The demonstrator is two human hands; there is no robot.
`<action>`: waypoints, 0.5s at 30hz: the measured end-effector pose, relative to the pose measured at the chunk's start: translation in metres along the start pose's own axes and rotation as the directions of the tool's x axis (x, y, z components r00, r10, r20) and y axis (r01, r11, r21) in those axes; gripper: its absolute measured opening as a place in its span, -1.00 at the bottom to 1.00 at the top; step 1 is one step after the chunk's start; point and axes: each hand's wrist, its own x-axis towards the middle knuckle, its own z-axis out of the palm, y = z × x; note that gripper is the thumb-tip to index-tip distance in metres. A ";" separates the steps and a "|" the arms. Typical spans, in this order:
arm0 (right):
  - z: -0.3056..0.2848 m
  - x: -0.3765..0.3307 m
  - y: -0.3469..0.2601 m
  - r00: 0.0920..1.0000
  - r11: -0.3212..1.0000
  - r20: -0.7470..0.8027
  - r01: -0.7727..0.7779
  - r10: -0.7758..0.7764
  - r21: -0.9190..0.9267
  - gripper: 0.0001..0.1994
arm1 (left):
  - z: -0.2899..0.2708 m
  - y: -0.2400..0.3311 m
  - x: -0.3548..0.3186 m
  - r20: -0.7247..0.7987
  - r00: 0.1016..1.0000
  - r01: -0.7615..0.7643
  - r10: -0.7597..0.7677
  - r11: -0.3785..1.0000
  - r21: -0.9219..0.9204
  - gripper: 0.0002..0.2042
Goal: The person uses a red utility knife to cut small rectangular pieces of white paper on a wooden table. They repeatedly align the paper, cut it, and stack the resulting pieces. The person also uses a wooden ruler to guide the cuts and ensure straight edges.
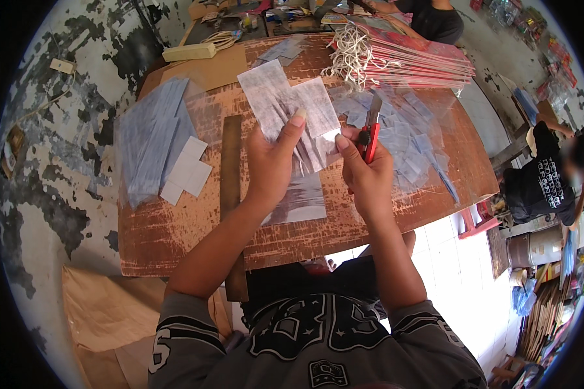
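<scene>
A workroom with a peeling wall (36, 194) is shown in the head view, its scuffed wooden surface (152, 236) spread with flat pieces; a seated co-worker (538, 175) is seen at right, and another person (438, 23) is partly framed beyond the far edge.

Over the middle of the surface, a pale stepped piece (276, 97) is held up between both hands; it is grasped by the left hand (274, 159), thumb laid across its face; a red cutter (372, 133) is clasped in the right hand (368, 168), blade pointing up and apart from the piece, while the piece's lower right edge is met by the right thumb; whether one layer or several are gripped cannot be told.

Beneath lies a translucent sheet (305, 202); a long dark strip (232, 168) is set to its left, with a smaller pale cutout (188, 170) and bluish strips (149, 142) beyond; bluish scraps (402, 146) are scattered at right, below a corded red-and-white bundle (422, 61).

The step in hand is judged to be the parting or tidying of the piece's edge; for the next move, a steady left grip and a blade kept clear of the fingers are called for.
</scene>
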 end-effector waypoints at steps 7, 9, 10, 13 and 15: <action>0.008 -0.004 0.000 0.958 0.867 0.145 -0.286 0.248 0.408 -0.77 | -0.005 -0.027 0.004 0.108 0.992 0.102 -0.061 0.896 -0.432 -0.69; 0.004 -0.003 0.010 0.953 0.848 0.176 -0.299 0.246 0.438 -0.76 | -0.006 -0.033 0.003 0.123 0.989 0.128 -0.079 0.876 -0.466 -0.68; 0.004 -0.002 0.012 0.951 0.839 0.193 -0.305 0.242 0.451 -0.76 | -0.006 -0.034 0.003 0.117 0.989 0.131 -0.085 0.871 -0.473 -0.68; 0.002 -0.001 0.006 0.976 0.913 0.071 -0.217 0.205 0.346 -0.76 | -0.005 -0.025 0.000 0.082 0.994 0.103 -0.076 0.911 -0.399 -0.65; 0.001 0.000 0.005 0.992 0.976 -0.008 -0.121 0.124 0.183 -0.77 | -0.007 -0.023 0.001 0.043 0.994 0.111 -0.102 0.932 -0.344 -0.64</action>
